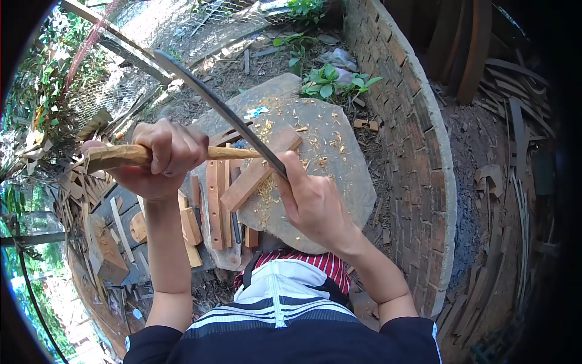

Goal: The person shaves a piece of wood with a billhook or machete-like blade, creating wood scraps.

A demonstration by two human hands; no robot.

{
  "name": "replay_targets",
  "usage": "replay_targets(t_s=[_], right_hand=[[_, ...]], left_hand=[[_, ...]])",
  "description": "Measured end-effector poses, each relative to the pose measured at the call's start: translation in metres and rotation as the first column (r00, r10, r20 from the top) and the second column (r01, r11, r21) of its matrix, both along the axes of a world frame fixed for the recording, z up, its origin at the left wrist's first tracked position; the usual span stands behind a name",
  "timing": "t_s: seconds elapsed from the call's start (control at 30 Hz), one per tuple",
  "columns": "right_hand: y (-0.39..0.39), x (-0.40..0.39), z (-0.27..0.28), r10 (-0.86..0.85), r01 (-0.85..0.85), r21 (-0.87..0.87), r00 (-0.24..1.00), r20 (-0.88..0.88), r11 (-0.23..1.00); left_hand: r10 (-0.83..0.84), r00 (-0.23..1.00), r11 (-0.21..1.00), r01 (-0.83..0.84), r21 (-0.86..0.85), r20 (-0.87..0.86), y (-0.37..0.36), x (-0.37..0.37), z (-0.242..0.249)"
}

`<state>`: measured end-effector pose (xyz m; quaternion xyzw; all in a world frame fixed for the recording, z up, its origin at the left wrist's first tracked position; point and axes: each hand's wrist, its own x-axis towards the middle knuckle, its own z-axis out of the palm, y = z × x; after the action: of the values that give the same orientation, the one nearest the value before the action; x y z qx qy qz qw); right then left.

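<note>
My left hand point(173, 151) is wrapped around a carved, tapering wooden stick point(118, 156), thick end to the left. Its thin end runs right, to the blade of a long dark knife point(212, 100). Closed on the lower end of that knife is my right hand point(318, 203), thumb along the blade; the handle is hidden in the fist. The blade slants up and left, its tip beyond my left hand. Below both hands, a reddish wooden block point(257, 176) lies across the stone slab point(348, 176), among scattered yellow shavings point(267, 197).
Wooden bars with holes point(214, 203) and more blocks point(190, 225) lie left of the slab. A curved brick wall point(418, 145) rises on the right, with wood strips point(521, 139) beyond it. Wire mesh point(212, 30) and leafy plants point(327, 82) stand at the far side.
</note>
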<state>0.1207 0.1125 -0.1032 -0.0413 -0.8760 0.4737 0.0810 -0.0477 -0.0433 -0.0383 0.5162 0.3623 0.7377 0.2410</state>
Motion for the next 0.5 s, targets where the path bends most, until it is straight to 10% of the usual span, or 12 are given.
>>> replay_targets(t_s=[0.23, 0.5], right_hand=[[0.026, 0.003, -0.104, 0.027, -0.136, 0.257, 0.922, 0.387, 0.957], [0.013, -0.005, 0.005, 0.086, -0.085, -0.02, 0.996, 0.033, 0.996]], left_hand=[[-0.218, 0.975, 0.976, 0.219, 0.0, 0.039, -0.008, -0.001, 0.009], [-0.416, 0.909, 0.909, 0.416, 0.024, 0.021, 0.013, -0.012, 0.006]])
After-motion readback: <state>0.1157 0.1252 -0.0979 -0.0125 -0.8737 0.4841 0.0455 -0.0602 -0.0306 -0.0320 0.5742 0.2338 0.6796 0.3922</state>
